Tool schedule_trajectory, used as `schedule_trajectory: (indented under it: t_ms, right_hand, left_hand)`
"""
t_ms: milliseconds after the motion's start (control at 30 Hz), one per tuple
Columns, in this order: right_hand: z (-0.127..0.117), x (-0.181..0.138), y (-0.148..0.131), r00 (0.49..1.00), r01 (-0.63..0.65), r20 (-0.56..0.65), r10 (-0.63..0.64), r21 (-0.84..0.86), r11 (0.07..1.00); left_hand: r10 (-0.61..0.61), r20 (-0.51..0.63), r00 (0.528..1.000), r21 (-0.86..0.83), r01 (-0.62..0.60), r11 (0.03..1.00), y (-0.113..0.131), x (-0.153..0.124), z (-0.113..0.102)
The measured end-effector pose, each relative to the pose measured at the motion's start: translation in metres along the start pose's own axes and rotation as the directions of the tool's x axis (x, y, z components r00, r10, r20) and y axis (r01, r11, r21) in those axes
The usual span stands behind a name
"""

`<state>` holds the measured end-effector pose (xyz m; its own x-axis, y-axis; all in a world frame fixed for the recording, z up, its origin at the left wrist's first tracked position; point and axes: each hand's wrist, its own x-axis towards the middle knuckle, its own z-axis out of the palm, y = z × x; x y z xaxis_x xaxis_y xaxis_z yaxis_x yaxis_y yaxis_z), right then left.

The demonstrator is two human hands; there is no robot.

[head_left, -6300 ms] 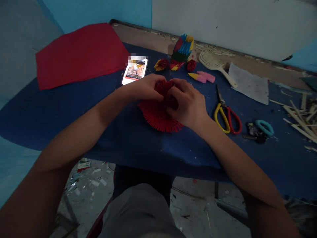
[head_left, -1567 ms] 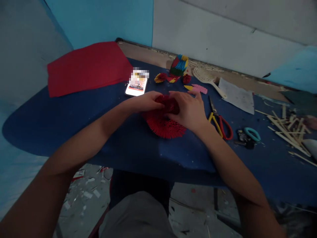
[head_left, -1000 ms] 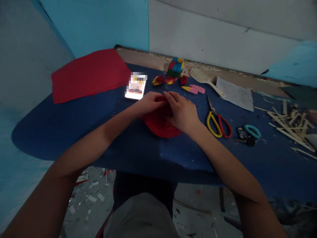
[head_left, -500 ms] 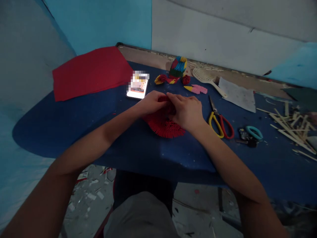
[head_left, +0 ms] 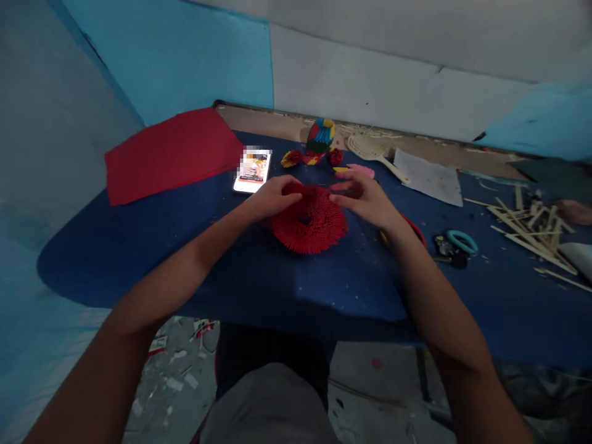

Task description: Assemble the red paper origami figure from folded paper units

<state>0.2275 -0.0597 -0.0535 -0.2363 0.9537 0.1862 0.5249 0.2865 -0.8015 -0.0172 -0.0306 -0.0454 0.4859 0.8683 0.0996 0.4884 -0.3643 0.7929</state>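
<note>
Red paper ring [head_left: 308, 219] flat on blue table [head_left: 139, 246], just near side of phone [head_left: 252, 171]. Left hand [head_left: 272, 196] curled, fingertips pinching ring's left rim. Right hand [head_left: 363, 197] loose, fingers spread, at ring's right rim, gripping nothing. Red sheet [head_left: 171, 151] left of phone. Multicoloured paper model [head_left: 320, 135] right of phone, beyond ring.

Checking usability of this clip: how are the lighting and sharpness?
Head view: dim and underexposed, walls brighter than the blue table; right hand slightly motion-blurred above the red paper ring; phone screen glows, partly pixelated; edges bowed by the wide lens.
</note>
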Motion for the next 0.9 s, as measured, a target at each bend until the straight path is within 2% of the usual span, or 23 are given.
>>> schedule_trajectory:
  t_ms: [100, 267, 400, 500, 633, 767, 900]
  right_hand:
    - [0.007, 0.002, 0.001, 0.997, -0.062, 0.048, 0.057, 0.113, 0.992]
    - [0.019, 0.005, -0.013, 0.998, 0.013, 0.054, -0.016, 0.063, 0.998]
    - [0.020, 0.007, -0.012, 0.999, 0.035, 0.035, -0.038, 0.092, 0.995]
    - [0.021, 0.008, -0.010, 0.999, 0.030, 0.037, -0.034, 0.121, 0.992]
    - [0.021, 0.009, -0.011, 0.999, 0.032, 0.035, -0.038, 0.148, 0.988]
    - [0.022, 0.010, -0.012, 0.999, 0.024, 0.033, -0.029, 0.138, 0.990]
    - [0.022, 0.010, -0.011, 0.998, -0.023, 0.067, 0.011, 0.176, 0.984]
  left_hand:
    - [0.072, 0.021, 0.997, 0.051, -0.073, 0.996, 0.002, -0.004, -0.004]
    - [0.140, 0.086, 0.986, 0.158, -0.152, 0.976, 0.010, -0.012, -0.008]
    - [0.235, 0.083, 0.968, 0.391, -0.249, 0.886, 0.019, -0.015, -0.003]
    - [0.251, 0.077, 0.965, 0.611, -0.245, 0.753, 0.030, -0.019, 0.004]
    - [0.248, 0.093, 0.964, 0.745, -0.232, 0.625, 0.041, -0.023, 0.011]
    - [0.236, 0.108, 0.966, 0.788, -0.228, 0.571, 0.044, -0.023, 0.014]
    - [0.222, 0.123, 0.967, 0.795, -0.230, 0.561, 0.044, -0.021, 0.015]
